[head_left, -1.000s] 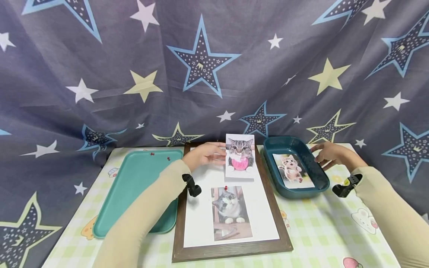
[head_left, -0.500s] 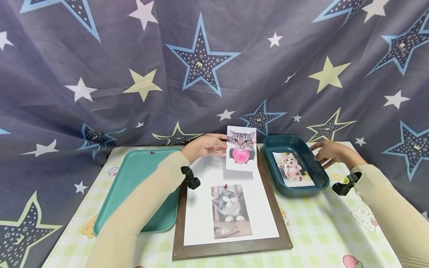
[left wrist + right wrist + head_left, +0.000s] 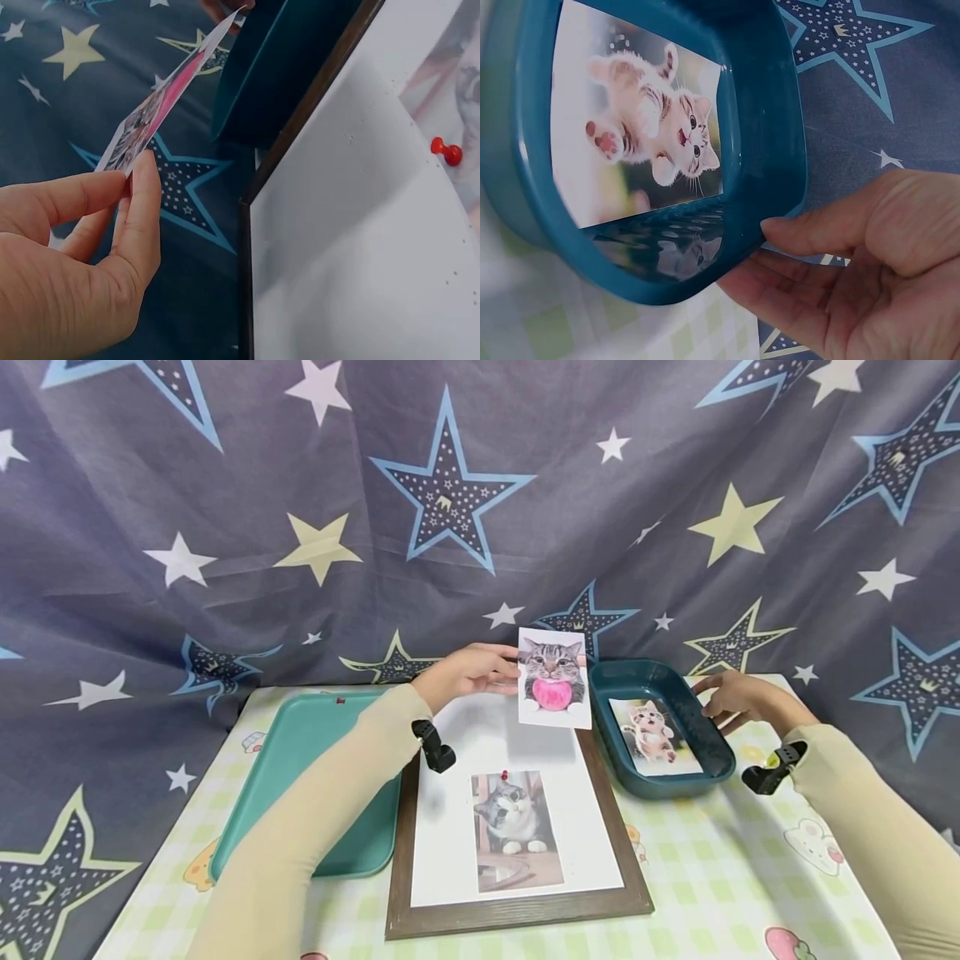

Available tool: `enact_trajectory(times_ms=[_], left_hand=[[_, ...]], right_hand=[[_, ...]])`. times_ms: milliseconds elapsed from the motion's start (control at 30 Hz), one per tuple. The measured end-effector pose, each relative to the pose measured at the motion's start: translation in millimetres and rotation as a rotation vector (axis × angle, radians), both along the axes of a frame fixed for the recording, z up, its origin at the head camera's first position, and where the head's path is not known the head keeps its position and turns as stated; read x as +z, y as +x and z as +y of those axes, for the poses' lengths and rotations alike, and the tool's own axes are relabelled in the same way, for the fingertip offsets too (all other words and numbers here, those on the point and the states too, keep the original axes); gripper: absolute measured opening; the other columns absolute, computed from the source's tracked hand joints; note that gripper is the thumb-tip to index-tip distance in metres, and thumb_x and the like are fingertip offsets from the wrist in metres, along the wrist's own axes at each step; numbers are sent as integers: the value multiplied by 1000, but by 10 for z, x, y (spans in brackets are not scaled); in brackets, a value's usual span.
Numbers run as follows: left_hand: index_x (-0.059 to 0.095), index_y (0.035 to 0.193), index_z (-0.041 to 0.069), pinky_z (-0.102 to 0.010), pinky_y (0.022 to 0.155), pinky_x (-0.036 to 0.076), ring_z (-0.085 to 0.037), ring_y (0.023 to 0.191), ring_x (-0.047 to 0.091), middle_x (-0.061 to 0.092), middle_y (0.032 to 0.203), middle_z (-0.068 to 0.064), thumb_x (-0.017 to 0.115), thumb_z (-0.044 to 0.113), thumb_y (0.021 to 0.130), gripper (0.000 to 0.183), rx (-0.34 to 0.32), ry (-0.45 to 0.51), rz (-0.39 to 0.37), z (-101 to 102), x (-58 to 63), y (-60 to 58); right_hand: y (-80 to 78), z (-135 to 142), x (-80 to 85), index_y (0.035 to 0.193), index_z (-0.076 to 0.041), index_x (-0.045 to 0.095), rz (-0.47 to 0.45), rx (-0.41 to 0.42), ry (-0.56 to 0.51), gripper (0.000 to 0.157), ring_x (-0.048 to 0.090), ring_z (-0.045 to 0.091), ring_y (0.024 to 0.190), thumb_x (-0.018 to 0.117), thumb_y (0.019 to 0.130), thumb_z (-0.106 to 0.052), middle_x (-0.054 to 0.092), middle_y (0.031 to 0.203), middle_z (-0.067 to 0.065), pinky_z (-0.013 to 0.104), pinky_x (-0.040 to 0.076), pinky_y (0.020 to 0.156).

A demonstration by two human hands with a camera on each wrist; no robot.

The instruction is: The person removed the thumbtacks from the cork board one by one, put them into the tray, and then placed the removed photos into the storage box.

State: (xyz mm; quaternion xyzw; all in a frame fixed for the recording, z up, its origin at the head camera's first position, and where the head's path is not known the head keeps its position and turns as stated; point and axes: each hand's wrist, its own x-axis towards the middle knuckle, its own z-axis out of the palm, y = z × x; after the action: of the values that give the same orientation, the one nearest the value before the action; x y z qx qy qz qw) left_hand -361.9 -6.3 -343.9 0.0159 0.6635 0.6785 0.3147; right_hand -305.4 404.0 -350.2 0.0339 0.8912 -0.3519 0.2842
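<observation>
My left hand [image 3: 471, 672] pinches a photo [image 3: 555, 681] of a tabby cat with a pink object by its edge. In the left wrist view, thumb and fingers close on one edge of this card, which is raised above the far end of a framed white board [image 3: 480, 743]. A grey-and-white cat photo [image 3: 517, 839] lies on the board with a red push pin [image 3: 448, 151] at its top. My right hand [image 3: 855, 262] grips the rim of a dark teal plastic basin [image 3: 660, 787], thumb on top and fingers outside. Inside lies a kitten photo [image 3: 641, 112].
Left of the board is a green tray [image 3: 315, 735], with a red push pin [image 3: 341, 700] near its far edge, partly covered by my left sleeve. A checked tablecloth [image 3: 720, 877] covers the table. A star-patterned curtain [image 3: 465, 602] hangs directly behind.
My left hand has lifted the tabby cat photo up and slightly to the right, away from the board. The right hand stays on the basin.
</observation>
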Motion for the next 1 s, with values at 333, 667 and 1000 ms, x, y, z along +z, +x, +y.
enact_trajectory(times_ms=[333, 667, 1000], left_hand=[[45, 153, 5, -43, 113, 48, -36, 138, 53, 53, 149, -22, 54, -11, 98, 57, -14, -26, 7, 122, 173, -28], [46, 151, 4, -42, 113, 49, -35, 137, 54, 54, 148, -23, 54, -12, 97, 57, -23, -52, 13, 200, 305, 5], [45, 152, 2, -41, 112, 50, -34, 138, 54, 54, 148, -23, 56, -13, 96, 59, -13, -54, -10, 328, 325, 44]], right_hand=[[-6, 10, -20, 150, 16, 24, 27, 11, -4, 62, 70, 27, 97, 52, 97, 5, 57, 125, 35, 49, 62, 86], [5, -14, 9, 151, 16, 24, 25, 9, 3, 63, 68, 22, 90, 53, 96, 4, 61, 112, 25, 47, 63, 84], [17, -33, 23, 150, 15, 26, 27, 5, 21, 62, 68, 23, 90, 53, 96, 3, 62, 108, 23, 47, 63, 84]])
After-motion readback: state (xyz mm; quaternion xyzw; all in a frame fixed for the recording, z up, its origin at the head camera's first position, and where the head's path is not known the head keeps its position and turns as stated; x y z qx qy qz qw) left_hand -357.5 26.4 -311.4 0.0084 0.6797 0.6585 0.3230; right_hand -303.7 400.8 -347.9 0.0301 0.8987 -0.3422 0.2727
